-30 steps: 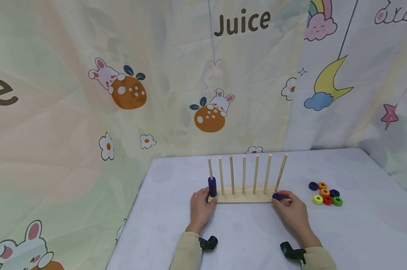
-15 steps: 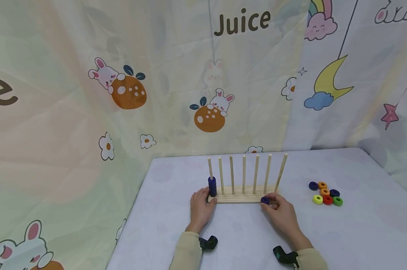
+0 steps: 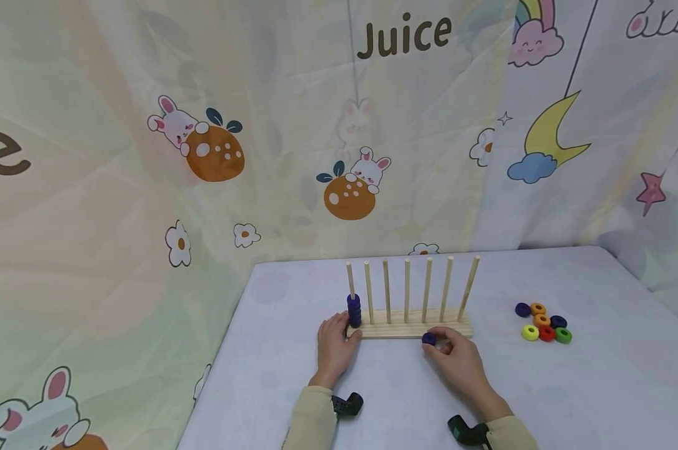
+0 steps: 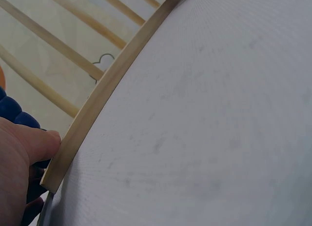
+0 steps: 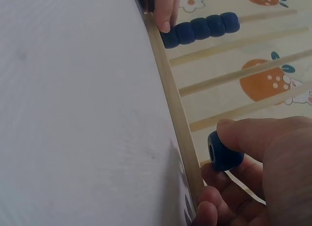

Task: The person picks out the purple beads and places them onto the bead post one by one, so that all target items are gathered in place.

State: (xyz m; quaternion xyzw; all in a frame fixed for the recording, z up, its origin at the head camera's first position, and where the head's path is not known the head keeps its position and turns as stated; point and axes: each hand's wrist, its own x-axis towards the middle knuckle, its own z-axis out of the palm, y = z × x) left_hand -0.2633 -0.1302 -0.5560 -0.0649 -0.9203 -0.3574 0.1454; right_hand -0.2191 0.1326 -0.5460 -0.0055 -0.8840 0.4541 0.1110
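A wooden peg rack (image 3: 406, 332) with several upright pegs stands on the table. Dark blue beads (image 3: 353, 310) are stacked on its leftmost peg. My left hand (image 3: 335, 350) grips the left end of the base, thumb at the front edge beside the stack; in the left wrist view the thumb (image 4: 46, 144) lies against the wood. Between thumb and fingers, my right hand (image 3: 457, 359) pinches one dark blue bead (image 5: 225, 152) in front of the base, right of the middle. Its hole faces sideways in the right wrist view. The right hand's other fingers are curled close to the base.
Right of the rack lies a loose group of beads: a yellow bead (image 3: 530, 332), a red bead (image 3: 547, 333), a green bead (image 3: 563, 335), orange ones (image 3: 541, 320) and dark blue ones (image 3: 522, 310). A printed curtain (image 3: 282, 156) hangs behind the white-covered table (image 3: 400, 400).
My right hand has moved left along the front of the base with the dark blue bead, from the right end toward the middle. My left hand has stayed in place.
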